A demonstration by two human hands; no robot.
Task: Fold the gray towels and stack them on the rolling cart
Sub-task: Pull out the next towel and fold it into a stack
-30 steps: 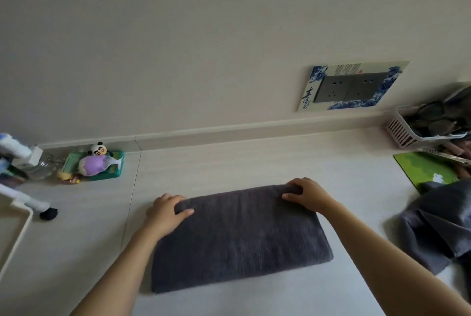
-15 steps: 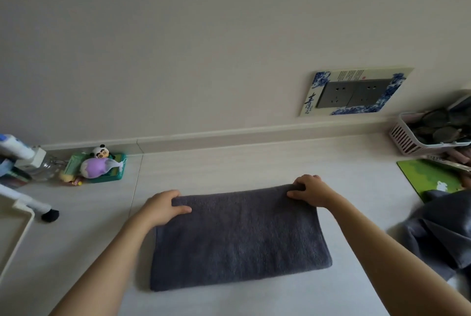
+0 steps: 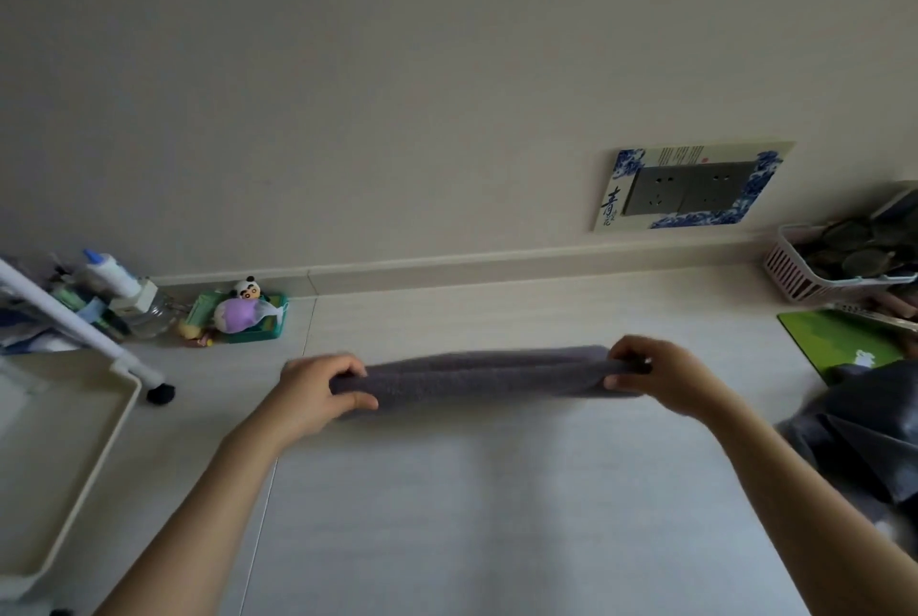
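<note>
Two hands, left hand point(image 3: 318, 392) and right hand point(image 3: 655, 374), grip one folded gray towel point(image 3: 487, 374).

Folded gray towel point(image 3: 489, 374) motion-blurred, layers not countable; both ends hidden inside left hand point(image 3: 318, 392) and right hand point(image 3: 660, 374), whose fingers point(image 3: 627, 357) smear. Rolling cart point(image 3: 74, 466) cut by left and bottom edges, only tray rim and one post visible. Second gray towel point(image 3: 864, 436) cut by right edge; pink basket point(image 3: 804, 275) contents too dark to identify.
</note>
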